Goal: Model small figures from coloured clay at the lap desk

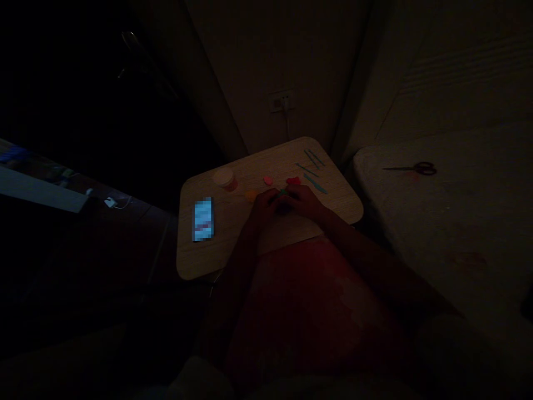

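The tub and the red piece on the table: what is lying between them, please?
In the head view, a flat pink piece, perhaps modelling clay, lies on the wooden table between the lidded tub and the red piece.

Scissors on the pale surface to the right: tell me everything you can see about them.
The scissors lie flat on a pale, fabric-looking surface, right of the wood-grain table. Two dark, reddish-purple finger loops sit at the right end, and long, thin, dark blades point left, seemingly closed. The loops look like plastic and the blades like metal, though the dim light makes this hard to confirm. Only the surface beneath appears to touch them.
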{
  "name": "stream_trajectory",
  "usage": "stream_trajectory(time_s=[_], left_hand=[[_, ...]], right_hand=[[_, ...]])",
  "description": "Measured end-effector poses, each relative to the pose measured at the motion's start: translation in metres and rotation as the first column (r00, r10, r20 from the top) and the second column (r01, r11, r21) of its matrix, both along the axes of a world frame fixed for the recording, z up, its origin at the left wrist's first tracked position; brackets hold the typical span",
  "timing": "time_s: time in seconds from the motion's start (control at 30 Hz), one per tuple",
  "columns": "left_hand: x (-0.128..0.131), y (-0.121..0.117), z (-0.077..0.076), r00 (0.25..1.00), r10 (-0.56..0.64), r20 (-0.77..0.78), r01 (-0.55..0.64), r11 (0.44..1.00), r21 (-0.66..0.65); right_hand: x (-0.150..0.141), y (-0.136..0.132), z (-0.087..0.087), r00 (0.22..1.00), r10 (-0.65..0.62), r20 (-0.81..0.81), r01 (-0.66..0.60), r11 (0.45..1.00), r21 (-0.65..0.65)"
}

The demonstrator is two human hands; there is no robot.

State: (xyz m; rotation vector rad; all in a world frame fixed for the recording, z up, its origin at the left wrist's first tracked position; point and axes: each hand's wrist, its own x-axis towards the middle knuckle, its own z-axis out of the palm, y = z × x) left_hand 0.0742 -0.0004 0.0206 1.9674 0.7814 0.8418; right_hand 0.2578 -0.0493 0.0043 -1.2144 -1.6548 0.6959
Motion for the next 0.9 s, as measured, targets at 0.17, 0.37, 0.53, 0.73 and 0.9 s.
stream_trajectory(time_s=[0.17, 0.37, 0.53, 0.73, 0.9], left_hand=[[0.001, 0.000, -0.003, 1.000, -0.013, -0.011, 0.012, 0.999, -0.037], [0.001, 0.004, -0.012, 0.986, 0.014, 0.168, 0.013, 0.987, -0.158], [0.001, 0.005, -0.013, 0.975, -0.035, 0.220, 0.071, 0.985, -0.155], [0.002, 0.004, -0.013, 0.983, 0.011, 0.186, 0.010, 0.993, -0.114], [0.001, 0.004, -0.017, 0.991, -0.003, 0.137, 0.019, 0.993, -0.113]], right_hand=[[0.002, 0.002, -0.001, 0.996, 0.054, -0.074, -0.060, 0.996, -0.072], [0.010, 0.007, -0.009, 0.987, -0.023, -0.160, 0.015, 0.999, -0.052], [0.011, 0.008, -0.013, 0.983, -0.079, -0.164, 0.076, 0.997, -0.027], [0.004, 0.004, -0.004, 0.998, 0.024, 0.064, -0.024, 1.000, 0.012], [0.004, 0.000, -0.001, 0.997, 0.022, 0.079, -0.021, 1.000, -0.017]])
